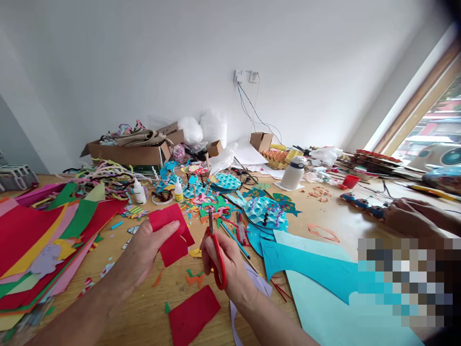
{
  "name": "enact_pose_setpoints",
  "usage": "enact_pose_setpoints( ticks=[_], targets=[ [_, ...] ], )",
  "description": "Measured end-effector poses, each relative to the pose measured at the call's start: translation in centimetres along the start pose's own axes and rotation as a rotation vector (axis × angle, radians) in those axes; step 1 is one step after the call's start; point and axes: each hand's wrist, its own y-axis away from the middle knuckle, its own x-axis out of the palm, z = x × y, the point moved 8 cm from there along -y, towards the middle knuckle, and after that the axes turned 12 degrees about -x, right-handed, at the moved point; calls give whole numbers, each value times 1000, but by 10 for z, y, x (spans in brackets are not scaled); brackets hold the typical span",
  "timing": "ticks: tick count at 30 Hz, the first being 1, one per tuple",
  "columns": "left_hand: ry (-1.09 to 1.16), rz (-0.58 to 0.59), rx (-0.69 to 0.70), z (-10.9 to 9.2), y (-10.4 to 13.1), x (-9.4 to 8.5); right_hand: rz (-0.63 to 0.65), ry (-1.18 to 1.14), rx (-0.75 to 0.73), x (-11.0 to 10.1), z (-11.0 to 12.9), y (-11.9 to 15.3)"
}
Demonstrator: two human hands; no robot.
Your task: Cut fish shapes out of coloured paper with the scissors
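Between the thumb and fingers of my left hand (153, 245) is a piece of red paper (169, 223), partly cut, one section hanging lower. My right hand (228, 259) grips red-handled scissors (219, 262), their blades pointing up and away, just right of the paper and apart from it. How far the blades are parted I cannot tell. Below my hands another red paper piece (194, 315) lies on the wooden table (137, 307). Near my right wrist lies a curved lilac paper strip (236, 317). Orange paper scraps (194, 278) are scattered below the scissors.
Coloured sheets (32, 240) are stacked at left. Two glue bottles (139, 192) stand behind my left hand. Blue paper crafts (264, 214) and large blue sheets (313, 274) lie at right. Another person's hands (414, 216) are at far right. A white flask (293, 173) stands farther back.
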Motion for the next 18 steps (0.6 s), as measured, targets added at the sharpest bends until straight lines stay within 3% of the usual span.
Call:
enact_pose_setpoints(
  ticks=[3,6,18],
  targets=[
    [44,-45,58,-7,-2,-8,205,-65,116,18,-12,8],
    [64,-55,107,-14,-2,-10,319,-109,172,28,-20,13],
    [66,-119,82,-16,6,-6,339,-91,232,30,-28,14]
  ],
)
